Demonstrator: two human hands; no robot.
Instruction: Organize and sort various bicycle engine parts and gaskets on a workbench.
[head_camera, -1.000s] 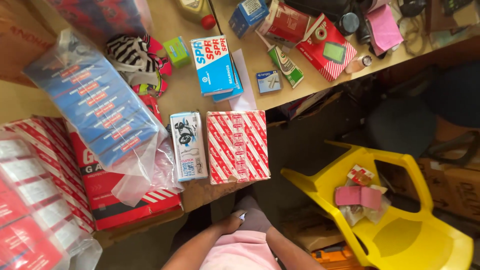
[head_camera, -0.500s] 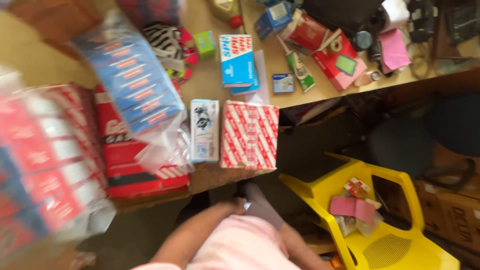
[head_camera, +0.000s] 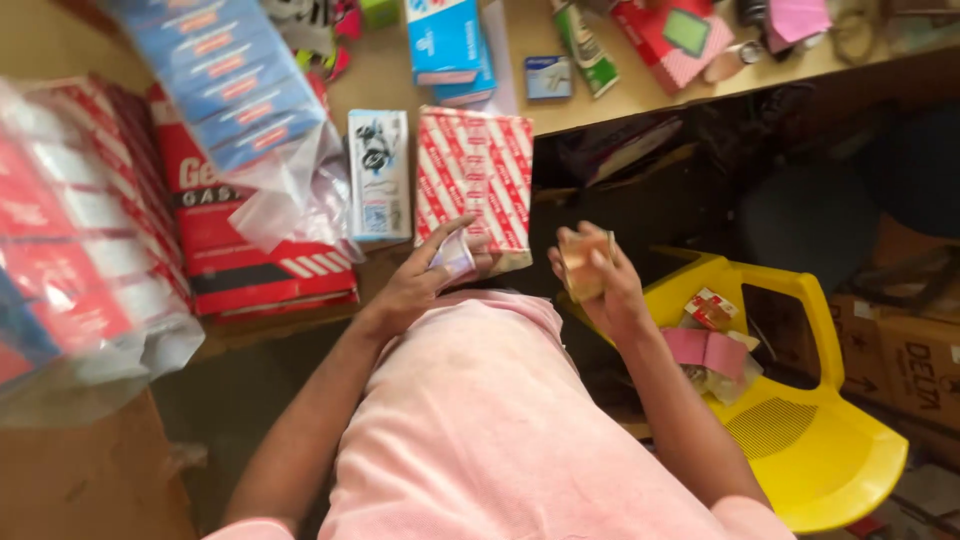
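Hands were both closed on things: left hand (head_camera: 425, 275) pinched a small wrapper (head_camera: 453, 255), right hand (head_camera: 597, 280) gripped a tape roll (head_camera: 585, 265); loose wrapper risked slipping off past the red striped box (head_camera: 475, 180) just ahead.

A wooden table (head_camera: 390, 85) carries a red-striped box (head_camera: 475, 180), blue cartons (head_camera: 225, 80) and red packs (head_camera: 250, 250).

The small pale thing (head_camera: 455, 255) in the left hand (head_camera: 425, 280) is blurred — what it is cannot be told. The tan object (head_camera: 585, 265) in the right hand (head_camera: 600, 285) is smeared too, its shape unclear. Left of the left hand, the wrapped red-and-white packs (head_camera: 70, 230) blur and run off the picture's edge. Above both hands, the blue box (head_camera: 445, 40) is cut off at the top. Right of the right hand, the yellow chair (head_camera: 800, 440) hides behind the forearm — partly.
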